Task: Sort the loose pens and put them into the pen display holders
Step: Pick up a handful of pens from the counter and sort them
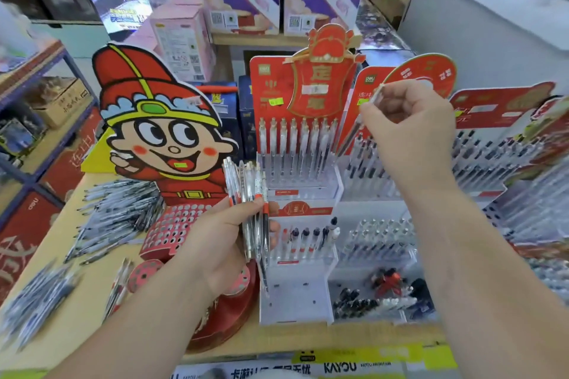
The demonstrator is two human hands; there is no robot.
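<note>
**me:** Restocking pens, quick sanity check. My right hand (409, 123) pinches one clear pen (352, 132) by its top end, between thumb and fingertips. The pen hangs tilted, tip down, above the white tiered holder (303, 192), just right of its back row of standing pens (295, 138). My left hand (221, 240) is wrapped around a bundle of red-grip pens (251, 188) in front of the same holder. What bites me from here?

**reply:** The tilt. If it goes in slanted, the tip probably skates off the slot edge or knocks its neighbours, and that row looks packed tight.

**me:** Fair. It also hangs right on the border with the next holder (378, 243), and those pens look almost the same. Mine is too blurred for me to tell its grip colour.

**reply:** Then mis-sorting is risk two, so check before you let go. Your bundle also fans out at the top. Loosen your squeeze and a few could slide down onto the lower row (308, 237).

**me:** One more: the heap of loose pens (120, 212) on the table (77, 311), left of the cartoon stand (160, 138), spreads close to the edge. A careless left elbow could sweep some off.
</note>
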